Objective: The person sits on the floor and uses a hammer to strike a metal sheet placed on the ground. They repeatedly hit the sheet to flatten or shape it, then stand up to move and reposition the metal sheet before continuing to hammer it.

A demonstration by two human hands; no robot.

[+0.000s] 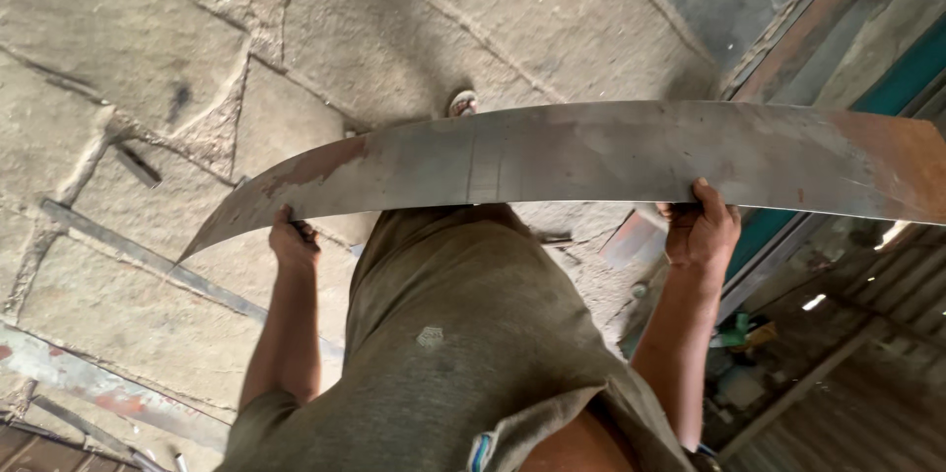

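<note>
The person is looking straight down and is holding up a long, curved metal sheet (pixel 591 162) with both hands. The sheet is stretching across the middle of the frame, from a sharp point at the lower left to the far right edge, and it is bending like a big bow. It is grey, with rusty brown patches near the left end and at the far right. The left hand (pixel 294 240) is gripping the bottom edge in the left middle of the frame; its fingers are curling tight around the edge. The right hand (pixel 702 231) is gripping the bottom edge in the right middle, with the thumb showing on the front of the sheet and the other fingers wrapping behind it. Both hands are closed on the sheet, not open. Below the sheet, the person's grey-green shirt (pixel 463 334) is filling the lower middle of the frame. A foot in a sandal (pixel 461 102) is peeking out just above the sheet's top edge. The stone floor (pixel 148 38) is filling the upper left, and thin metal bars (pixel 158 265) are lying on it at the left. The step in hand looks like carrying the sheet. I think the next move is calling for a firm grip with both hands, because the sheet is long, bendy and sharp at the tip.
</note>
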